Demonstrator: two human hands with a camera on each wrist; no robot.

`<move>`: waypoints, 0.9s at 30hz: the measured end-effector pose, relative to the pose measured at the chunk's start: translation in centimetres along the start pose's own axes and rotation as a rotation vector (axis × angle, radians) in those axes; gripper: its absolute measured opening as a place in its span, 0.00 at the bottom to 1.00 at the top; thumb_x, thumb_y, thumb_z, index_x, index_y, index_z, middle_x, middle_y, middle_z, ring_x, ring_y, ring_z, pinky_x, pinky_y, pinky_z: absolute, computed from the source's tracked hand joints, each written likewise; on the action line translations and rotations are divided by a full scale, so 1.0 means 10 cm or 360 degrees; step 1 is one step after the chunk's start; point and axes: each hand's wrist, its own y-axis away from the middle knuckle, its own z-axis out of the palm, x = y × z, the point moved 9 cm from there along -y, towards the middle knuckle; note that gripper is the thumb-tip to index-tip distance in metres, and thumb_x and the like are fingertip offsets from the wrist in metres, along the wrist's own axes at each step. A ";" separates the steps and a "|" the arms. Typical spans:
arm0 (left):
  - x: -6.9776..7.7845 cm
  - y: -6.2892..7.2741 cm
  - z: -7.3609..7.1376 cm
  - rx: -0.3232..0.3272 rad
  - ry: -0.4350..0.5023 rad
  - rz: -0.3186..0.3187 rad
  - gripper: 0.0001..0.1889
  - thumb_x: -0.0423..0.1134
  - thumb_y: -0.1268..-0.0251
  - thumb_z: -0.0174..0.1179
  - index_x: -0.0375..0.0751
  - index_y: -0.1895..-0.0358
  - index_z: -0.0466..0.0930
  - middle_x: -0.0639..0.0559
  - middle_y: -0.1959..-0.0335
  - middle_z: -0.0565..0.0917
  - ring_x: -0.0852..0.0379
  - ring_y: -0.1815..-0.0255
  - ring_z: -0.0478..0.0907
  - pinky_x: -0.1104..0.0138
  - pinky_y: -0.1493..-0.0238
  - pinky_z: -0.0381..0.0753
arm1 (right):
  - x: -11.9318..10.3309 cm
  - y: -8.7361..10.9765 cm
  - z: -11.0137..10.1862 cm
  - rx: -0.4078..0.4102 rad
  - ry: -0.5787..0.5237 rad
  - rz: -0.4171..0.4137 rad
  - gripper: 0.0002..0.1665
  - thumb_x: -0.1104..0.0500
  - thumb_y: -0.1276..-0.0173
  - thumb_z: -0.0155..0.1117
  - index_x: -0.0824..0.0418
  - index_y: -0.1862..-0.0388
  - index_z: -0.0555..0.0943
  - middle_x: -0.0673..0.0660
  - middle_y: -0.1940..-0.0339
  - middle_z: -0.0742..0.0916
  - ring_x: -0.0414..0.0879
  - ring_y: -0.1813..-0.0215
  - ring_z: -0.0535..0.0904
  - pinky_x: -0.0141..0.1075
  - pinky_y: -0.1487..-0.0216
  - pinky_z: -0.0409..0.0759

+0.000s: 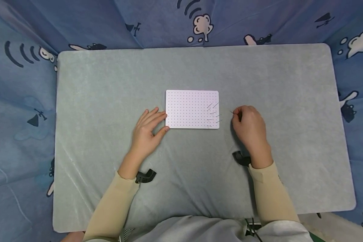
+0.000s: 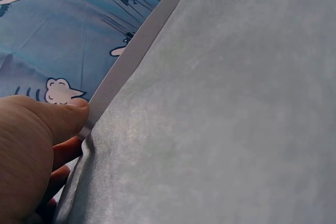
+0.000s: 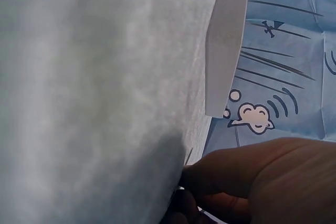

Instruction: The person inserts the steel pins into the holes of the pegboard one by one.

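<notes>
A white board (image 1: 187, 109) with rows of small dark holes lies flat in the middle of the table. Several thin, dark needles (image 1: 211, 113) stand in its right part, leaning at different angles. My left hand (image 1: 146, 134) rests at the board's left side, fingers extended; the fingertips touch the left edge and the thumb is at the near left corner. To the right of the board, my right hand (image 1: 249, 126) pinches a thin needle (image 1: 231, 111) between thumb and index finger. Only its tip shows in the right wrist view, close over the cloth.
A grey cloth (image 1: 109, 84) covers the table and wrinkles near the front edge. Blue patterned curtains (image 1: 169, 27) hang around the back and sides. Each wrist carries a black camera mount (image 1: 146, 176). The person's body is at the front edge.
</notes>
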 end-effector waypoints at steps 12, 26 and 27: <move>-0.01 0.00 0.00 -0.0012 -0.0005 -0.0006 0.24 0.37 0.30 0.77 0.33 0.35 0.87 0.43 0.32 0.86 0.44 0.20 0.73 0.53 0.11 0.54 | -0.06 0.00 0.00 0.0012 0.0052 -0.0085 0.10 0.68 0.20 0.60 0.74 0.51 0.86 0.72 0.59 0.87 0.67 0.59 0.84 0.61 0.57 0.83; 0.01 0.00 0.00 -0.0008 0.0009 0.0003 0.24 0.37 0.30 0.77 0.33 0.35 0.87 0.42 0.32 0.86 0.43 0.20 0.73 0.52 0.11 0.54 | -0.05 0.03 -0.02 0.0099 0.0000 -0.0163 0.14 0.71 0.26 0.57 0.77 0.49 0.86 0.72 0.61 0.87 0.66 0.63 0.83 0.60 0.62 0.83; 0.01 0.00 0.00 -0.0008 0.0008 0.0003 0.24 0.37 0.30 0.77 0.33 0.35 0.87 0.42 0.32 0.86 0.43 0.20 0.73 0.52 0.11 0.54 | -0.05 0.03 -0.03 0.0114 -0.0021 -0.0166 0.14 0.71 0.27 0.58 0.77 0.50 0.86 0.71 0.62 0.87 0.65 0.64 0.82 0.59 0.62 0.83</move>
